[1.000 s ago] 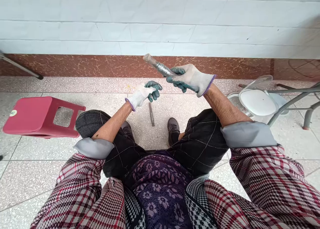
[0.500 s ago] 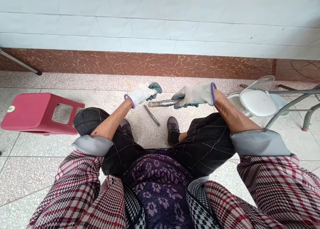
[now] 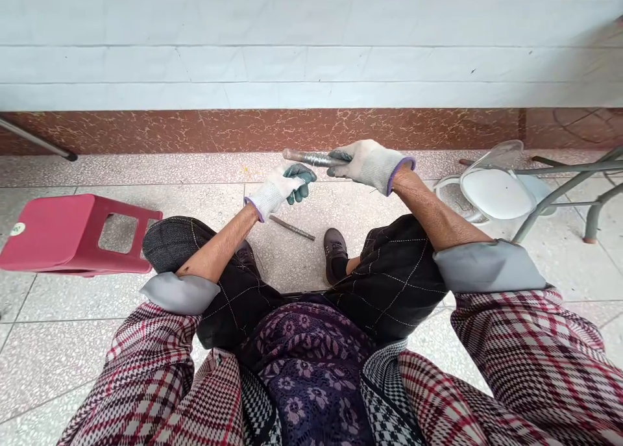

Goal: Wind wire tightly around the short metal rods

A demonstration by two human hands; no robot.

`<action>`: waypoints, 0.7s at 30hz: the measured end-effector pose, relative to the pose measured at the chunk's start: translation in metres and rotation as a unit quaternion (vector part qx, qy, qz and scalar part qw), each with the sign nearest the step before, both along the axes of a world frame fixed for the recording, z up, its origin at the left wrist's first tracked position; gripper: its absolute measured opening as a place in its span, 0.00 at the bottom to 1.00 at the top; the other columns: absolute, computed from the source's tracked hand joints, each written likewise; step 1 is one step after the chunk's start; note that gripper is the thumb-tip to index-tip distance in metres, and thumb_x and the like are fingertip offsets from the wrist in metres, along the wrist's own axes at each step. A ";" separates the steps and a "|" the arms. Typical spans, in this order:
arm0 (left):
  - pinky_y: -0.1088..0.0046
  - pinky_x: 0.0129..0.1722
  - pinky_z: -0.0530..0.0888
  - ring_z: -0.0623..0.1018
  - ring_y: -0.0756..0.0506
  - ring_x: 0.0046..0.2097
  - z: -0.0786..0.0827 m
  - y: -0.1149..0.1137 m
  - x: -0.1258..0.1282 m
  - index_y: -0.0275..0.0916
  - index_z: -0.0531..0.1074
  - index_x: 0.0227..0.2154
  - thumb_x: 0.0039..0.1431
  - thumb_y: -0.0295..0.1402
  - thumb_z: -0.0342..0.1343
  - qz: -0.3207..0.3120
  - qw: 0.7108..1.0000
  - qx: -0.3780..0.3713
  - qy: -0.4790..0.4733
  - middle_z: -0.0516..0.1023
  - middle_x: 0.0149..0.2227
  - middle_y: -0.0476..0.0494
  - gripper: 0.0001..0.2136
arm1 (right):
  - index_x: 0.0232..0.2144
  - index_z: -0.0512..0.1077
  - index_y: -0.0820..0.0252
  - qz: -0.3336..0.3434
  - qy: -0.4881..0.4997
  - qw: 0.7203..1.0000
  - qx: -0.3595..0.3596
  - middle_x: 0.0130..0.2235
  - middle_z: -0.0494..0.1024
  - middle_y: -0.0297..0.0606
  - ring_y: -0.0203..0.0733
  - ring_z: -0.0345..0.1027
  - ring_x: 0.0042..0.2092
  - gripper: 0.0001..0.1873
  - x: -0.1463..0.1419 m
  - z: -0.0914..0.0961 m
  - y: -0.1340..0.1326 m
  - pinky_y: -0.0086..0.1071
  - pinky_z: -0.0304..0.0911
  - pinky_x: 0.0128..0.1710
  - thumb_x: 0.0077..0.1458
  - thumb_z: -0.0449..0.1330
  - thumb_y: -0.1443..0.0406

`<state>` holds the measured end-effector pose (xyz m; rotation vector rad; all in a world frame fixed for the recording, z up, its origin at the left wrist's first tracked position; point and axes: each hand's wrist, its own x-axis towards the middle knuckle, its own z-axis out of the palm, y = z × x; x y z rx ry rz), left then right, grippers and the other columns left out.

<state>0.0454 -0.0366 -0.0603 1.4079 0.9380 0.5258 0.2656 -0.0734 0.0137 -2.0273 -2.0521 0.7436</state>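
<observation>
My right hand [image 3: 366, 163], in a white knitted glove with a green-coated palm, is closed around one end of a stick [image 3: 294, 155] wound with silver wire [image 3: 316, 160]. The stick's bare brownish end points left, just above my left hand [image 3: 286, 187]. That hand wears a matching glove, and its fingers are curled together; what they hold, if anything, is too small to make out. Below the hands, between my feet, is a thin, short rod [image 3: 293, 228], greyish with a ridged part. Whether it hangs or lies on the floor I cannot tell.
A red plastic stool [image 3: 53, 232] stands on the tiled floor at left. To the right are a white chair [image 3: 499, 193] and grey metal legs [image 3: 559, 206]. A metal leg [image 3: 39, 137] reaches in at far left. Ahead runs a white wall [image 3: 292, 63] with a red-brown base.
My right hand has moved up and slightly left with the wire-wound stick. My left hand stays nearly in place. The thin rod has turned to a flatter slant.
</observation>
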 end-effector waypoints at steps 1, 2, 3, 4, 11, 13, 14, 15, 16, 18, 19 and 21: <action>0.76 0.20 0.63 0.73 0.54 0.21 0.000 0.001 -0.001 0.36 0.78 0.39 0.70 0.23 0.58 0.007 1.000 -0.001 -0.014 0.78 0.23 0.51 0.05 | 0.35 0.81 0.57 0.000 0.010 1.000 0.002 0.25 0.69 0.32 0.39 0.62 0.28 0.09 -0.004 0.004 0.000 0.34 0.57 0.25 0.56 0.73 0.59; 0.76 0.20 0.63 0.73 0.54 0.21 0.001 0.003 -0.003 0.36 0.79 0.39 0.70 0.24 0.57 0.014 1.000 -0.001 -0.028 0.79 0.24 0.51 0.06 | 0.36 0.81 0.57 -0.005 0.023 1.000 0.002 0.25 0.68 0.31 0.38 0.61 0.27 0.08 -0.009 0.008 -0.001 0.33 0.56 0.25 0.57 0.72 0.60; 0.76 0.20 0.64 0.74 0.54 0.21 0.001 0.004 -0.005 0.36 0.79 0.40 0.71 0.24 0.57 0.021 0.999 0.000 -0.040 0.79 0.24 0.50 0.06 | 0.36 0.80 0.58 -0.015 0.041 0.999 0.000 0.25 0.68 0.31 0.36 0.61 0.27 0.07 -0.013 0.011 -0.001 0.33 0.56 0.24 0.57 0.71 0.61; 0.76 0.20 0.64 0.74 0.54 0.22 0.002 0.006 -0.007 0.36 0.79 0.40 0.71 0.24 0.56 0.029 0.998 0.001 -0.048 0.79 0.24 0.50 0.07 | 0.37 0.80 0.59 -0.027 0.065 0.998 -0.003 0.25 0.68 0.31 0.35 0.60 0.26 0.07 -0.018 0.014 -0.001 0.32 0.56 0.23 0.58 0.70 0.62; 0.79 0.23 0.66 0.74 0.55 0.23 0.005 0.011 -0.016 0.36 0.79 0.39 0.69 0.23 0.58 0.065 0.997 0.013 -0.050 0.78 0.25 0.51 0.05 | 0.39 0.78 0.60 -0.006 0.211 0.977 -0.039 0.27 0.70 0.33 0.32 0.58 0.24 0.13 -0.027 0.021 -0.004 0.30 0.56 0.19 0.61 0.72 0.57; 0.78 0.24 0.67 0.74 0.54 0.24 0.003 0.013 -0.016 0.36 0.78 0.38 0.69 0.21 0.58 0.059 0.997 0.023 -0.039 0.78 0.26 0.50 0.06 | 0.41 0.79 0.60 0.008 0.226 0.972 -0.065 0.27 0.70 0.32 0.32 0.58 0.24 0.14 -0.022 0.020 -0.008 0.29 0.55 0.19 0.60 0.73 0.56; 0.78 0.24 0.67 0.73 0.54 0.24 0.002 0.014 -0.015 0.36 0.78 0.37 0.68 0.21 0.58 0.059 0.997 0.028 -0.029 0.78 0.26 0.50 0.06 | 0.42 0.80 0.60 0.011 0.233 0.969 -0.084 0.26 0.70 0.32 0.32 0.58 0.23 0.15 -0.019 0.018 -0.010 0.29 0.55 0.18 0.59 0.73 0.56; 0.77 0.24 0.67 0.73 0.54 0.24 0.001 0.015 -0.015 0.36 0.77 0.35 0.67 0.20 0.57 0.059 0.998 0.034 -0.018 0.78 0.26 0.50 0.07 | 0.43 0.81 0.60 0.015 0.237 0.965 -0.107 0.26 0.70 0.31 0.32 0.58 0.23 0.15 -0.016 0.017 -0.012 0.29 0.54 0.18 0.59 0.74 0.56; 0.77 0.25 0.67 0.72 0.54 0.24 0.000 0.017 -0.014 0.36 0.77 0.33 0.66 0.19 0.57 0.055 0.998 0.039 -0.012 0.78 0.26 0.50 0.08 | 0.43 0.81 0.60 0.023 0.233 0.963 -0.131 0.25 0.70 0.31 0.32 0.58 0.22 0.16 -0.013 0.016 -0.015 0.29 0.55 0.17 0.58 0.74 0.57; 0.76 0.27 0.69 0.73 0.53 0.26 -0.001 0.020 -0.014 0.36 0.77 0.31 0.63 0.19 0.58 0.033 0.998 0.050 -0.009 0.79 0.26 0.49 0.08 | 0.43 0.82 0.60 0.049 0.203 0.963 -0.171 0.25 0.71 0.30 0.32 0.60 0.22 0.16 -0.006 0.013 -0.019 0.28 0.56 0.18 0.57 0.75 0.56; 0.76 0.28 0.70 0.74 0.53 0.27 -0.002 0.021 -0.013 0.36 0.77 0.31 0.61 0.20 0.60 0.018 0.998 0.058 -0.009 0.79 0.27 0.49 0.07 | 0.42 0.83 0.60 0.060 0.183 0.964 -0.182 0.25 0.71 0.30 0.32 0.62 0.23 0.17 -0.002 0.012 -0.021 0.27 0.57 0.19 0.57 0.76 0.55; 0.75 0.30 0.71 0.76 0.51 0.30 -0.004 0.020 -0.013 0.38 0.78 0.31 0.58 0.20 0.63 -0.001 0.997 0.076 -0.004 0.80 0.28 0.49 0.06 | 0.40 0.84 0.60 0.070 0.151 0.968 -0.188 0.27 0.74 0.32 0.35 0.69 0.26 0.17 0.004 0.007 -0.025 0.28 0.61 0.22 0.57 0.77 0.54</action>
